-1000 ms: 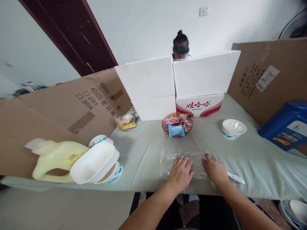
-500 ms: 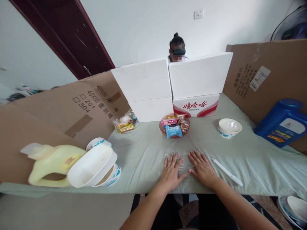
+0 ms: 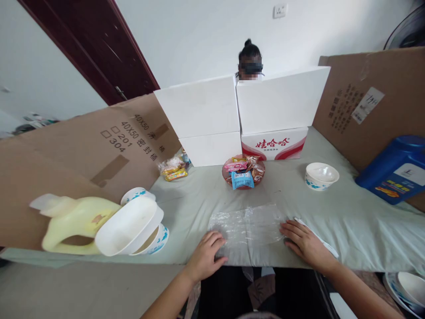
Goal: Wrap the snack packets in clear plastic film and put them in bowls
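A clear, crinkled plastic bag or sheet (image 3: 247, 225) lies flat near the table's front edge, between my hands. My left hand (image 3: 208, 253) rests at its left end, fingers bent a little and thumb apart, holding nothing. At the right end, my right hand (image 3: 306, 243) lies palm down with its fingers stretched out, their tips by the plastic's edge. Partly covered by that hand is a slim white stick-like object (image 3: 327, 246), whose kind I cannot make out. Beyond the plastic stands a reddish glass bowl (image 3: 227, 179) holding several wrapped snacks, a blue packet (image 3: 242, 180) in front.
On the left are a yellow jug (image 3: 83, 217), a white oblong tub (image 3: 128, 228) and paper bowls. Snack packets (image 3: 175, 173) lie near white boxes (image 3: 202, 108). A paper bowl (image 3: 321, 181) and blue bottle (image 3: 392, 170) stand right. A person (image 3: 250, 62) sits behind the boxes.
My hands have moved apart and back toward me, the left to the left and the right to the right. The clear plastic, mostly covered before, now shows spread out between them.
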Demonstrator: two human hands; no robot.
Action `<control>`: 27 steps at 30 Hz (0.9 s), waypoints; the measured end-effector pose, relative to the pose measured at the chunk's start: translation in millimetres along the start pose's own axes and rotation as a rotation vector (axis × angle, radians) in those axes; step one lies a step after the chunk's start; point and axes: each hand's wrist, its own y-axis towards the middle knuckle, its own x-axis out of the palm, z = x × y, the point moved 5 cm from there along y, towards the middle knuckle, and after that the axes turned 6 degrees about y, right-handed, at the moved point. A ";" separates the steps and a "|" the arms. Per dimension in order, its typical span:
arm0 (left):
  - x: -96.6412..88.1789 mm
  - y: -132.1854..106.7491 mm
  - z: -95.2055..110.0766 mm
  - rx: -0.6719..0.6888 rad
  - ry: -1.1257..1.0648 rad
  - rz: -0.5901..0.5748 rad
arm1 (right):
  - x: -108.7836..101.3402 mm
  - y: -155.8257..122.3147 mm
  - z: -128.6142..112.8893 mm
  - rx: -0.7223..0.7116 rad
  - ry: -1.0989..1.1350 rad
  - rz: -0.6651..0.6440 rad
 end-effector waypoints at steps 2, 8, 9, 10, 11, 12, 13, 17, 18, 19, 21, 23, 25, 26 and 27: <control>-0.4 -1.9 -1.4 -0.010 -0.030 -0.002 | -1.2 6.8 -1.2 0.007 0.013 -0.006; -2.2 -9.3 -6.8 -0.001 -0.122 0.022 | -11.1 17.1 -8.6 -0.002 0.075 -0.015; -2.5 -10.6 -8.1 -0.006 -0.140 0.025 | -12.8 17.0 -10.5 -0.006 0.095 -0.029; -3.1 -11.6 -9.7 -0.015 -0.161 0.030 | -14.0 16.5 -12.6 -0.009 0.123 -0.051; -3.8 -12.4 -11.5 -0.027 -0.186 0.036 | -14.8 15.9 -14.6 -0.009 0.155 -0.079; -4.5 -12.7 -13.6 -0.043 -0.216 0.041 | -15.1 15.2 -16.5 -0.005 0.189 -0.109; -5.1 -12.5 -16.4 -0.070 -0.251 0.049 | -15.3 14.7 -18.3 0.001 0.222 -0.132; -5.3 -3.5 -32.5 -0.258 -0.310 0.118 | -14.8 17.7 -18.5 0.103 0.314 -0.098; -4.5 0.9 -36.9 -0.314 -0.286 0.142 | -13.8 20.0 -16.3 0.156 0.323 -0.072; -3.3 6.0 -40.9 -0.366 -0.251 0.163 | -12.0 23.0 -13.4 0.218 0.328 -0.050; 0.6 17.2 -47.5 -0.469 -0.162 0.182 | -6.3 30.8 -6.7 0.348 0.326 -0.026; 5.4 27.4 -52.1 -0.573 -0.048 0.173 | 2.2 40.4 -0.3 0.467 0.269 -0.047; 10.4 34.5 -54.3 -0.662 0.077 0.156 | 11.5 49.7 4.8 0.570 0.138 -0.100; 13.0 36.9 -54.6 -0.691 0.131 0.147 | 15.7 53.7 6.5 0.609 0.065 -0.124; 15.6 38.7 -54.5 -0.706 0.175 0.143 | 19.7 57.1 7.5 0.639 0.006 -0.141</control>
